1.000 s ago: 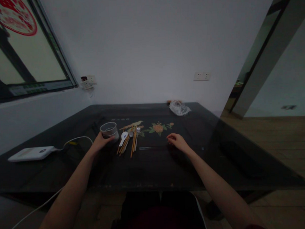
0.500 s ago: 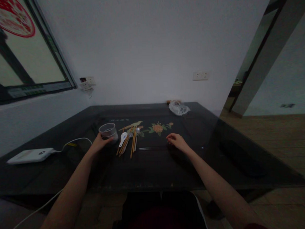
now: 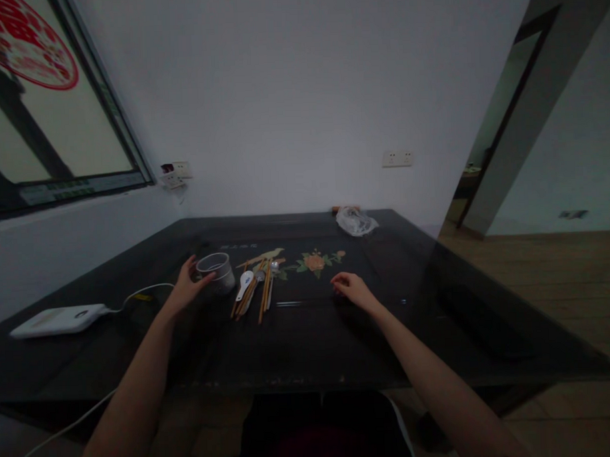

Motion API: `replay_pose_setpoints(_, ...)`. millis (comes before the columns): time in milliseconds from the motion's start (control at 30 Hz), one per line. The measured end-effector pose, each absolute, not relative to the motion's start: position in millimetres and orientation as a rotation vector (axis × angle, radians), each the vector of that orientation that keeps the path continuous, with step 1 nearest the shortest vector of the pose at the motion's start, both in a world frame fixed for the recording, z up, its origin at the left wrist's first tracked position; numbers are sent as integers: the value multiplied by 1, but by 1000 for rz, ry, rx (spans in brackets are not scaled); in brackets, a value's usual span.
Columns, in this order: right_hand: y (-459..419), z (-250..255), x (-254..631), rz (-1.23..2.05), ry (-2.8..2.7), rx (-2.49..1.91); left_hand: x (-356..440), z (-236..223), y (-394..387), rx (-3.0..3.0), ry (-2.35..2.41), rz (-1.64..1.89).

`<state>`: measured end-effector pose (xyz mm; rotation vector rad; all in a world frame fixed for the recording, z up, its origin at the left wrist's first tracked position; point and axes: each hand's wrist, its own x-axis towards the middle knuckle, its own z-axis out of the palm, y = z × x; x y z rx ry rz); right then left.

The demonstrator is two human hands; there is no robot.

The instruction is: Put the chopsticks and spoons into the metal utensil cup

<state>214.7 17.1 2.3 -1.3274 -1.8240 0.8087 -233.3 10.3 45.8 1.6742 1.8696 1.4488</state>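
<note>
At the left side of a tall clear plastic cup [image 3: 222,275], my left hand [image 3: 187,286] is open, its thumb and fingers spread. The thumb tip lies at the cup's near side, and I cannot tell whether it touches. Just right of the cup lie several wooden chopsticks [image 3: 264,295] and a white spoon [image 3: 245,284]. Beside these are metal spoons [image 3: 273,266], partly overlapped by the chopsticks. My right hand [image 3: 351,288] rests low over the table, right of the cutlery, fingers loosely bent with nothing visible in them.
The dark glossy table [image 3: 309,348] carries a printed flower and bird. A white device [image 3: 61,320] with a white cable lies at the left. Near the wall sits a crumpled clear plastic bag [image 3: 355,223]. A long dark object [image 3: 481,322] lies at the right.
My left hand has loosened from the cup and shifted left, its fingers now spread. The cup still stands by the cutlery. My right hand stays nearly in place; the view has tilted slightly up.
</note>
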Motion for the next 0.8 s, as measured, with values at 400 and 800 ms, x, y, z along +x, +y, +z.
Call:
replay_pose_setpoints(400, 11, 10, 212, 729, -1847, -1368, -99, 115, -21, 2038, 1402, 1700)
replay_pose_setpoints(800, 9, 10, 212, 708, -1877, -1335, -1, 23, -8, 2462, 1454, 503)
